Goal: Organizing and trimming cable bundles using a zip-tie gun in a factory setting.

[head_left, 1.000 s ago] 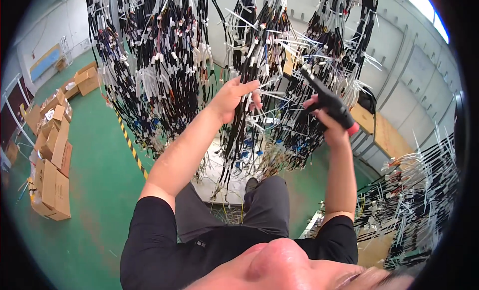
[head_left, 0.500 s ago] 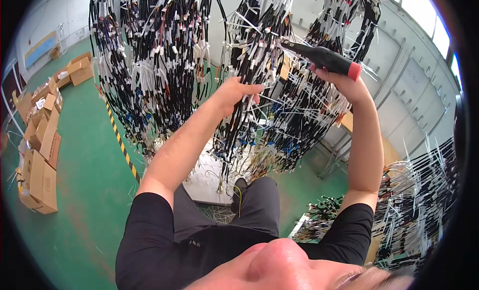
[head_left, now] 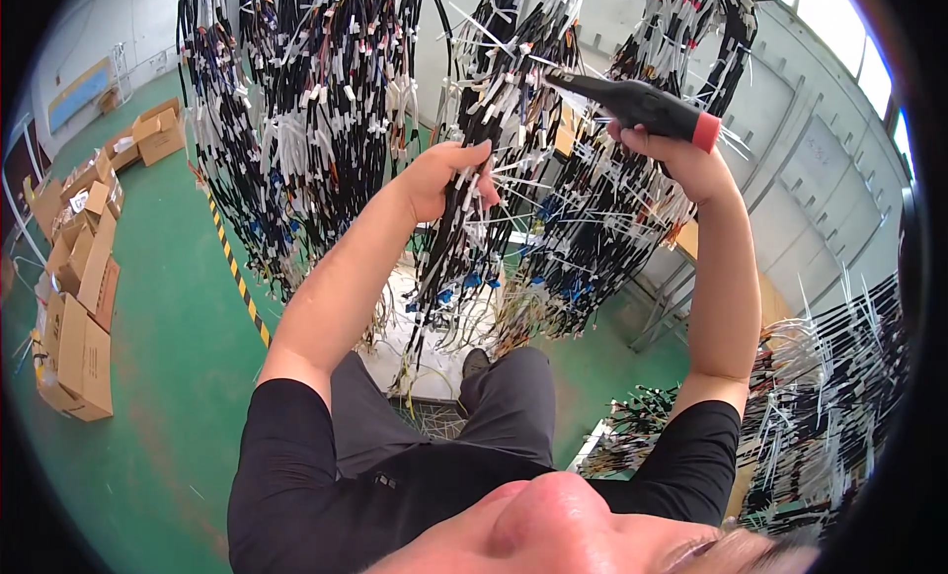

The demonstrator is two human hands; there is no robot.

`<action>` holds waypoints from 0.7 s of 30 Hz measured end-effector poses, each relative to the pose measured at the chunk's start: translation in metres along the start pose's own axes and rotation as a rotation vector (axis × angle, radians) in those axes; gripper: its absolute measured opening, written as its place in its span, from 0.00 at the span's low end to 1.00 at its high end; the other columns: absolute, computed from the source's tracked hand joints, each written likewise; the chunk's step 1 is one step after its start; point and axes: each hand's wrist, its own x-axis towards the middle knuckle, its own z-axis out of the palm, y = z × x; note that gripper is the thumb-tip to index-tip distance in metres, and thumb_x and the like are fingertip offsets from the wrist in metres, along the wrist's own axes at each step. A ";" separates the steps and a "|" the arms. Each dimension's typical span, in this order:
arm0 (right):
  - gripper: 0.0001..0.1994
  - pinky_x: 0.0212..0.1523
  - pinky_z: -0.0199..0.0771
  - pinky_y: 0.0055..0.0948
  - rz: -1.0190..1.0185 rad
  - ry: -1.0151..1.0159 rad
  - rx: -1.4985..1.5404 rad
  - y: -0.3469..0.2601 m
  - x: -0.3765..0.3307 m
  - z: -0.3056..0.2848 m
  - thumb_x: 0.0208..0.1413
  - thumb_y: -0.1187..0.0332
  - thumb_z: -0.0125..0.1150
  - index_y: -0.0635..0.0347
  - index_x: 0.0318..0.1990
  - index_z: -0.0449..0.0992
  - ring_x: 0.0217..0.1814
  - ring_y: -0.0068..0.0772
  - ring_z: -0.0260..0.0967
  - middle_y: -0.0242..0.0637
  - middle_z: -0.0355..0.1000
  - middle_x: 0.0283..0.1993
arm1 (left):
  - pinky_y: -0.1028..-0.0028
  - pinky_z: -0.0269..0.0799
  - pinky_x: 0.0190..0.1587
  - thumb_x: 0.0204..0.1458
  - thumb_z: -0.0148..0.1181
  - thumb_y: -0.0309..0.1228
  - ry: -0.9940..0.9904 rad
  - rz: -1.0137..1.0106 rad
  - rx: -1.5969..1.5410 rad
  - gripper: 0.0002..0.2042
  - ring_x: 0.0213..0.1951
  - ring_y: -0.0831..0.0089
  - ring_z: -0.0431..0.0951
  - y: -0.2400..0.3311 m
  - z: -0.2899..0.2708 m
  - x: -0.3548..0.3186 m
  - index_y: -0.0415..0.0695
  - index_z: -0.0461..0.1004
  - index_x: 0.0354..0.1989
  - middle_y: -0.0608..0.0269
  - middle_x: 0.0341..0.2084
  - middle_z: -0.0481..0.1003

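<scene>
My left hand (head_left: 442, 179) is closed round a hanging bundle of black wire harnesses (head_left: 449, 233), thumb across the front. White cable ties stick out of this bundle just right of my fingers. In my raised right hand (head_left: 681, 159) is a black cable tie gun (head_left: 647, 108) with a red rear end. Its narrow nose points left, at the harnesses above my left hand; whether it touches a tie there I cannot tell. The trigger is hidden behind my fingers.
Thick clusters of wire harnesses (head_left: 316, 110) hang at the left, and another cluster (head_left: 602, 218) at the right. More cables with upright white ties (head_left: 820, 396) lie at the lower right. Cardboard boxes (head_left: 84, 347) line the green floor at the left, beyond black-and-yellow tape (head_left: 229, 268).
My left hand has moved left and slightly up, drawing the wire bundle leftward. The cable tie gun has shifted only slightly in my right hand.
</scene>
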 end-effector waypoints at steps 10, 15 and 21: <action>0.20 0.56 0.75 0.30 0.035 0.006 -0.085 0.003 0.014 -0.004 0.58 0.68 0.75 0.60 0.57 0.82 0.50 0.24 0.77 0.30 0.82 0.48 | 0.60 0.78 0.39 0.73 0.47 0.55 -0.137 -0.062 -0.121 0.27 0.31 0.55 0.83 0.003 -0.007 0.006 0.47 0.71 0.26 0.59 0.20 0.76; 0.20 0.54 0.75 0.30 0.004 0.015 -0.134 -0.002 0.016 -0.004 0.58 0.63 0.76 0.56 0.57 0.83 0.48 0.22 0.75 0.28 0.83 0.47 | 0.60 0.79 0.35 0.73 0.48 0.53 0.020 -0.070 -0.005 0.26 0.29 0.56 0.84 0.006 0.003 0.006 0.47 0.72 0.26 0.58 0.19 0.77; 0.22 0.57 0.75 0.29 -0.016 -0.030 -0.189 -0.026 0.013 -0.001 0.58 0.62 0.76 0.58 0.58 0.82 0.52 0.23 0.76 0.30 0.83 0.50 | 0.66 0.77 0.30 0.72 0.52 0.51 0.151 -0.071 0.048 0.24 0.27 0.59 0.85 0.007 0.014 0.002 0.46 0.74 0.27 0.55 0.19 0.80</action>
